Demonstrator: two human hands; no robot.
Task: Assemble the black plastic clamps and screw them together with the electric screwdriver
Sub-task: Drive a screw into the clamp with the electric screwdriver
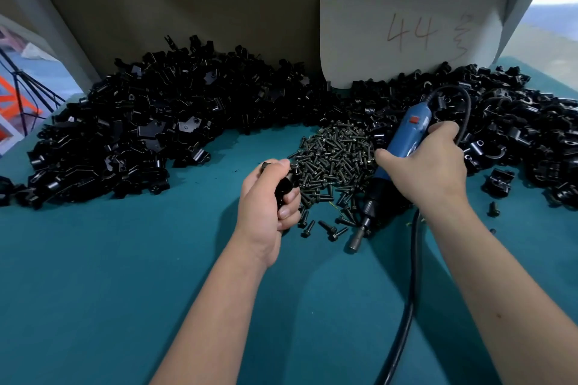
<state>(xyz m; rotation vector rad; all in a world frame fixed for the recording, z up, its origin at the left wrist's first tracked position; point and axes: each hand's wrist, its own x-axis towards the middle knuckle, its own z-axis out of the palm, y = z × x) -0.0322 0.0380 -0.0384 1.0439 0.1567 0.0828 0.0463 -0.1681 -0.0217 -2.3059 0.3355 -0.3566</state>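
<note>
Head view: left hand curled tight around small black plastic clamp, raised above teal table for driving. Right hand gripping blue electric screwdriver, tip angled down beside heap of dark metal screws (handy for pickup).

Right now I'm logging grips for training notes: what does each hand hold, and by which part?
Left hand grips a black clamp around its middle. Right hand grips the electric screwdriver around its blue body.

White card, leaning on the back wall at 1 o'clock: handwritten "44" in pencil, followed by a scrawled mark that cannot be read. No other legible text.
</note>
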